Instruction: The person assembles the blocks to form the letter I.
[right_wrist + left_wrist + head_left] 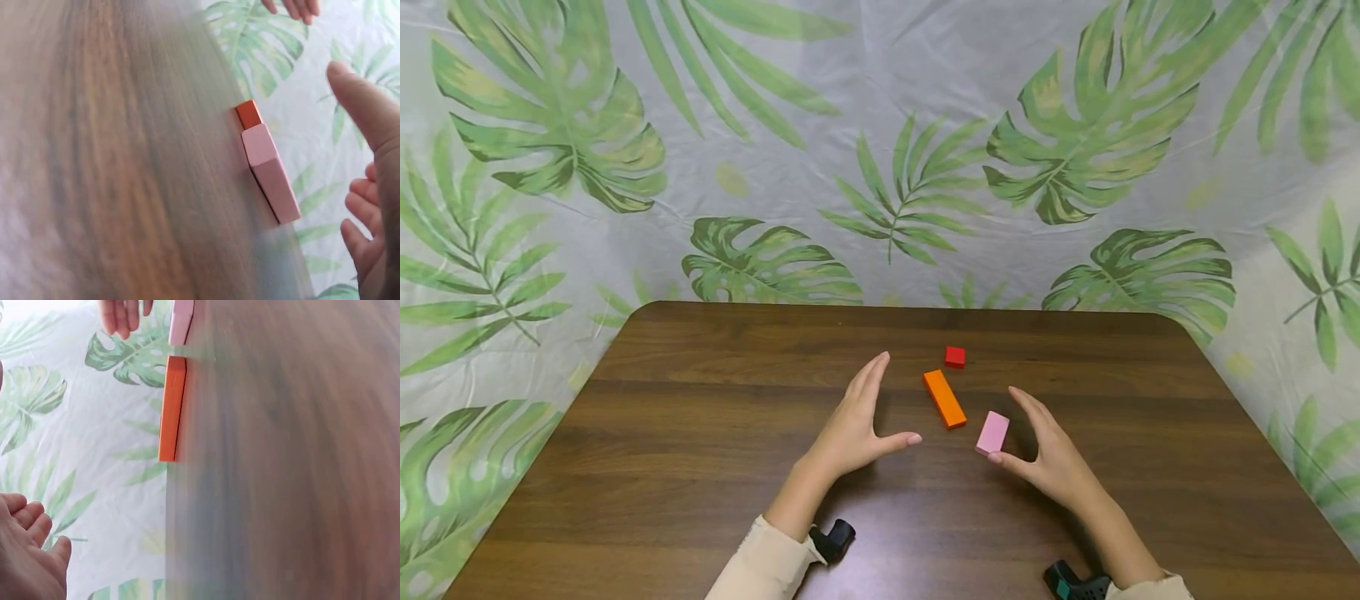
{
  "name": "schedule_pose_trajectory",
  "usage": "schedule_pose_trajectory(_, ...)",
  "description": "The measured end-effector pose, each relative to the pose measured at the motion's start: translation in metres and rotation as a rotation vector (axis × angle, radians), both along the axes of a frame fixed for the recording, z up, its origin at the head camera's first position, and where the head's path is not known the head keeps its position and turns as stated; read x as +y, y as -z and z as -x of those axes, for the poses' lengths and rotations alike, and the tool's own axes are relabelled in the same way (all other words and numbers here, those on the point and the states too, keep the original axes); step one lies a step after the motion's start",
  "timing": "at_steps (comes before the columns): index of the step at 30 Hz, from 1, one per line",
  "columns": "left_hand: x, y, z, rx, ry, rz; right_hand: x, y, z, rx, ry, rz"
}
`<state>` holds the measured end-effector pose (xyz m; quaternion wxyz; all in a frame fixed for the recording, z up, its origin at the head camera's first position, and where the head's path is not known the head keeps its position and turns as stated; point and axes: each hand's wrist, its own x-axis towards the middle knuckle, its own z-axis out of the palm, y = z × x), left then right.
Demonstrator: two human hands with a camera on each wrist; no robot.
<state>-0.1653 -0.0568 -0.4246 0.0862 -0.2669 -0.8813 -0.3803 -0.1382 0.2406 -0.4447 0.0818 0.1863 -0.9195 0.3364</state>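
Three blocks lie on the brown wooden table [700, 475]. The pink block [993, 432] is nearest my right hand [1054, 457], whose thumb tip overlaps its near edge in the head view. That hand's fingers are spread apart from the thumb, with nothing held. To the left of the pink block lies a longer orange block [944, 399], set at a slant. My left hand [854, 423] is left of it, fingers straight and thumb out, holding nothing. A small red block [955, 357] sits farther back. The left wrist view shows the orange block [172, 409] lying flat beyond the hand.
Behind the table hangs a pale cloth [775, 167] printed with green leaves. The table's far edge [820, 306] runs just in front of it. Small black devices sit on both wrists, the left one [835, 540] below the sleeve cuff.
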Motion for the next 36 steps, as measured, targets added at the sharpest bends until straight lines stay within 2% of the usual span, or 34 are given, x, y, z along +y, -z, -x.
schedule_pose_trajectory(8,0.012,0.008,0.006,-0.096,0.004,-0.021,0.001,0.007,0.001,-0.06,0.002,-0.031)
schedule_pose_trajectory(22,0.035,0.022,0.019,-0.125,0.015,0.003,0.002,0.017,0.004,-0.114,-0.006,-0.036)
schedule_pose_trajectory(30,0.045,0.03,0.026,-0.203,0.005,-0.042,0.003,0.019,0.005,-0.128,-0.005,-0.048)
schedule_pose_trajectory(36,0.05,0.037,0.032,-0.233,-0.003,-0.059,0.004,0.02,0.005,-0.124,-0.009,-0.048)
